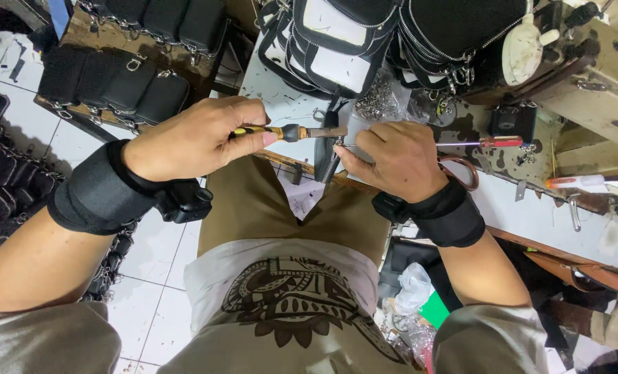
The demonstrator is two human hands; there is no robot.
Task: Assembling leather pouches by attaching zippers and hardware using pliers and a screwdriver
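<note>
Single head-worn view, aimed steeply downward

The scene is seen from close above the person's own chest and lap, facing forward over the cluttered pale grey worktable [530,215].

Matt black cloth pouches [336,41] with metal zips, upper frame; small hammer [302,131], wood and dull metal; scuffed, stained white bench [530,215]; glossy plastic-handled screwdriver [485,143].

Black pouches [142,90], yellow-black hammer handle [271,131], red screwdriver [500,142], khaki trousers [253,208].

White tiled floor [149,256], cluttered wooden workbench [530,221]
</note>
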